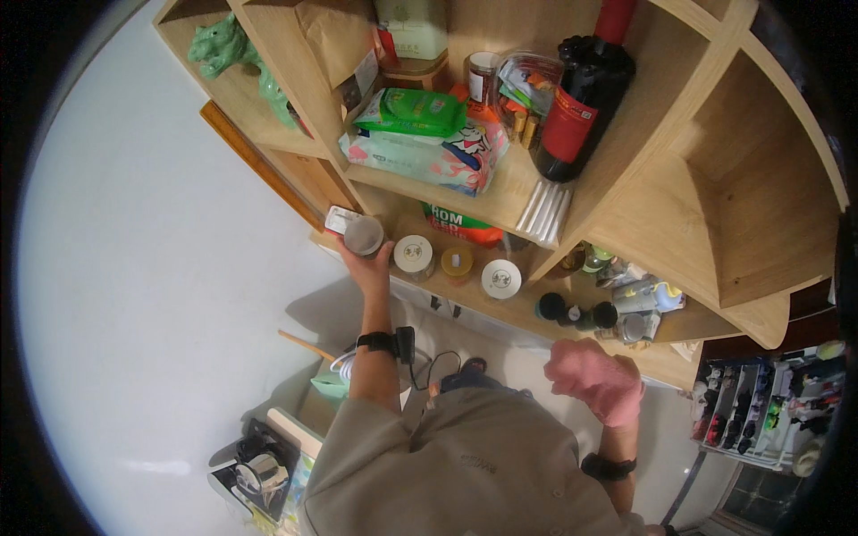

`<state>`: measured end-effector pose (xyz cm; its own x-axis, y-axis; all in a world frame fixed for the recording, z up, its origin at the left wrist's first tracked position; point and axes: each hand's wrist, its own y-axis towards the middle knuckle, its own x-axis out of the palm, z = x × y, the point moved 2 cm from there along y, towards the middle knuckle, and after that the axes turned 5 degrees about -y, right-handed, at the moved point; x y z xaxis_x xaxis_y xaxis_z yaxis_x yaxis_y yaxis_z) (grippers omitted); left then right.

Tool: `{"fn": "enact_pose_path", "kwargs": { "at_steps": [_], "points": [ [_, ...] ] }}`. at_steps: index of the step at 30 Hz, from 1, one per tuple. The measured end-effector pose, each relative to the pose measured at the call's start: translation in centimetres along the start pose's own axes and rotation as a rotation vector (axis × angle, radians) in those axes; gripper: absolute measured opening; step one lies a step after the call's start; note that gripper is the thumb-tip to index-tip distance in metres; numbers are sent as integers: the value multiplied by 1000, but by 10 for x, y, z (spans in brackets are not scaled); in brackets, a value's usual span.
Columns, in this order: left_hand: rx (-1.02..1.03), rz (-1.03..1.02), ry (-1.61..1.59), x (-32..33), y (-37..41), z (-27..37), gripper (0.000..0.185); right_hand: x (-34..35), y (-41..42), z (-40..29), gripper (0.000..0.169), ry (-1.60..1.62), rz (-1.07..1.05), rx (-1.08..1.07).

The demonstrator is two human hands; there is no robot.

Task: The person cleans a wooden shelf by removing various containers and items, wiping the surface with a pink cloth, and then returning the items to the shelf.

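Observation:
My left hand (366,265) is closed around a round translucent container (363,235) at the left end of the lower wooden shelf. A small white box (340,219) lies just behind it. A pink cloth (596,382) is bunched over my right hand (623,421), in front of the shelf; the fingers are hidden beneath it. To the right of the container stand a jar with a white lid (413,253), a jar with a yellowish lid (457,262) and another white-lidded jar (501,279). Dark-capped bottles (551,306) stand farther right.
The upper shelf (402,182) holds a green wipes pack (414,112), a dark bottle with a red label (578,114) and white tubes (544,212) near its edge. A green figurine (224,50) stands upper left. A rack of small items (757,409) is at right; a cable (439,358) hangs below.

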<state>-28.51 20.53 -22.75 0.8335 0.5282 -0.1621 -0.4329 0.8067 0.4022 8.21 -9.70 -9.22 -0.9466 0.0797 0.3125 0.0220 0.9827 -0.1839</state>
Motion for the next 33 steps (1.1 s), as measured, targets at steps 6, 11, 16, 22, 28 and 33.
{"fn": "enact_pose_path", "kwargs": {
  "at_steps": [6,11,16,22,28,33],
  "points": [
    [144,133,120,-13,-13,-8,98,-26,-4,7,79,55,-30,-34],
    [338,78,-175,-21,-30,87,82,-44,-8,8,78,219,-85,-182],
    [621,-344,-196,-2,-66,242,40,-78,-19,22,78,282,-98,-180],
    [839,-686,-59,79,-105,400,43,-131,-36,60,83,294,-152,-128],
    [1022,-664,350,197,-92,452,46,-189,-68,111,89,351,-121,-144],
    [1035,-619,681,280,-41,455,47,-191,-95,120,78,526,59,-194]
  ]
}}
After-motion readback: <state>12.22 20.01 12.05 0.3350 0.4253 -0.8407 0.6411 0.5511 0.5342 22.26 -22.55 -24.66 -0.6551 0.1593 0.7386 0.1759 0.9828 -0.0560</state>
